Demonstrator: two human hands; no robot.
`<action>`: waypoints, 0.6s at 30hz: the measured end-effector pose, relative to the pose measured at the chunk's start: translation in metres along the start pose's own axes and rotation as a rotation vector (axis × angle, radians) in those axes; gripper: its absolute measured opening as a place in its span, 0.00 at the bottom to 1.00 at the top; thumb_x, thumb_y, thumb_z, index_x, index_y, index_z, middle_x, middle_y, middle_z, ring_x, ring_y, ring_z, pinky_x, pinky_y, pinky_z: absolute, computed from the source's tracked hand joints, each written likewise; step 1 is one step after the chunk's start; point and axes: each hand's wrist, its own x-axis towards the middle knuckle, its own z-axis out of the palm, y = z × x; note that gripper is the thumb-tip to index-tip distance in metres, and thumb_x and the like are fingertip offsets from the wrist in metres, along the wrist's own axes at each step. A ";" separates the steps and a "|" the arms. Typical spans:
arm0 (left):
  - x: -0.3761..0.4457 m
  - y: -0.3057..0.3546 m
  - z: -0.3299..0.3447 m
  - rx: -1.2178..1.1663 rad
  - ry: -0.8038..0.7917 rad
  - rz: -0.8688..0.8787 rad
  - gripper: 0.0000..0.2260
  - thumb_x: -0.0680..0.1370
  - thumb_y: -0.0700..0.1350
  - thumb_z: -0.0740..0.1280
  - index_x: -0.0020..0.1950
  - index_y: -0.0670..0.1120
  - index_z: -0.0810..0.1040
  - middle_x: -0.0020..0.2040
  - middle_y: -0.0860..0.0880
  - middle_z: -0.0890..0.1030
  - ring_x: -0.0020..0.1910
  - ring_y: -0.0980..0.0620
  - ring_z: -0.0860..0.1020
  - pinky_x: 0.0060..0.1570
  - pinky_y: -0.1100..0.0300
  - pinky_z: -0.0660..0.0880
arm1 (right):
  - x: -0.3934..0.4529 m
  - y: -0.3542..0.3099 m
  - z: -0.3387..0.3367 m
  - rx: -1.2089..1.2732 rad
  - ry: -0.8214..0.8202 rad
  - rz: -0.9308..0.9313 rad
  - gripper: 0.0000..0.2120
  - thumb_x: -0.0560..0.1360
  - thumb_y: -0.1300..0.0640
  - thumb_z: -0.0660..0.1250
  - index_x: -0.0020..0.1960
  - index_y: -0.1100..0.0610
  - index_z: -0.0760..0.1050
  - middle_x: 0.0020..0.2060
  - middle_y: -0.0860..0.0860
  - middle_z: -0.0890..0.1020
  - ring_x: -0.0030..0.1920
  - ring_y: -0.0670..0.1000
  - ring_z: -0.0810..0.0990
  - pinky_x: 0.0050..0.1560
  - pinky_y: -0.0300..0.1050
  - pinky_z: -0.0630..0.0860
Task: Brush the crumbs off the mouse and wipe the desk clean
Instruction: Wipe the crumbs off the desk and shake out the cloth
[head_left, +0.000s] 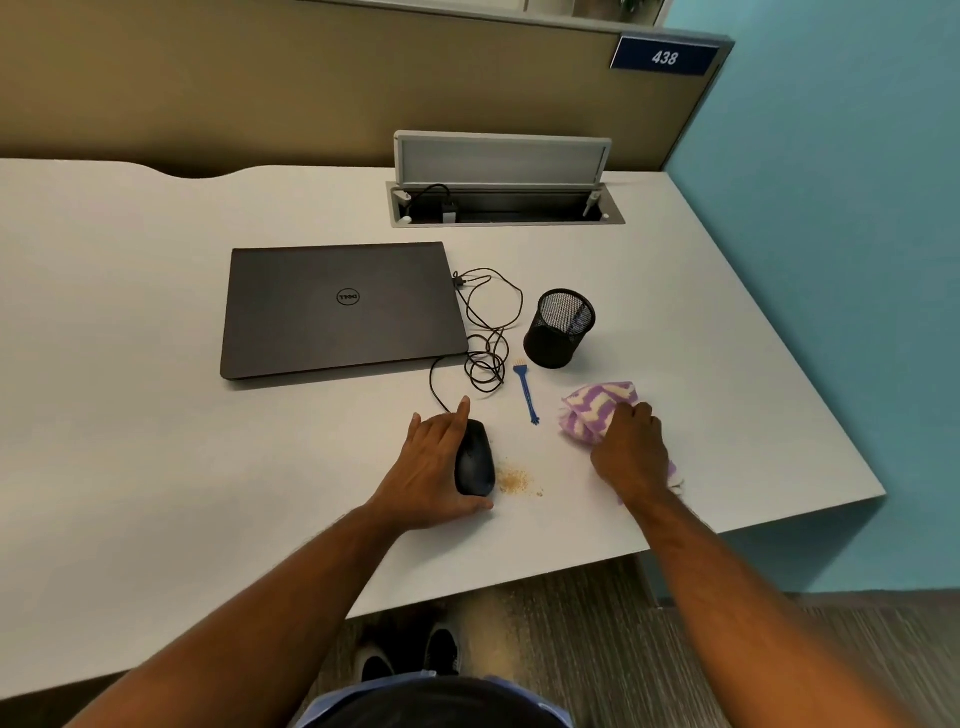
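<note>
Purple-and-cream patterned cloth (597, 410) bunching under the gripping right hand (631, 452) near the white desk's (156, 415) right edge; left hand (434, 462) cupping the black corded mouse (474, 457). Lifting the mouse clear, sweeping inward over the tan crumbs (515, 480) beside it.
</note>
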 end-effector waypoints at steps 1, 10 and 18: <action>0.000 -0.001 -0.003 -0.020 0.004 -0.004 0.58 0.67 0.68 0.74 0.81 0.51 0.39 0.75 0.49 0.63 0.73 0.49 0.60 0.78 0.46 0.45 | 0.001 0.002 -0.006 0.040 -0.026 0.006 0.27 0.71 0.50 0.72 0.66 0.57 0.71 0.58 0.58 0.75 0.56 0.59 0.78 0.52 0.52 0.81; 0.004 -0.030 -0.049 -0.236 0.064 -0.123 0.61 0.62 0.63 0.80 0.82 0.54 0.43 0.68 0.52 0.67 0.65 0.51 0.63 0.69 0.52 0.66 | -0.018 -0.039 -0.079 0.580 -0.220 -0.113 0.02 0.75 0.58 0.66 0.46 0.55 0.77 0.43 0.53 0.83 0.41 0.53 0.80 0.43 0.46 0.74; 0.006 -0.051 -0.077 -0.295 0.097 -0.207 0.61 0.61 0.60 0.83 0.81 0.57 0.43 0.74 0.51 0.64 0.71 0.49 0.63 0.70 0.52 0.67 | -0.034 -0.105 -0.063 0.691 -0.334 -0.284 0.09 0.71 0.62 0.63 0.48 0.54 0.78 0.42 0.52 0.83 0.44 0.54 0.81 0.47 0.51 0.78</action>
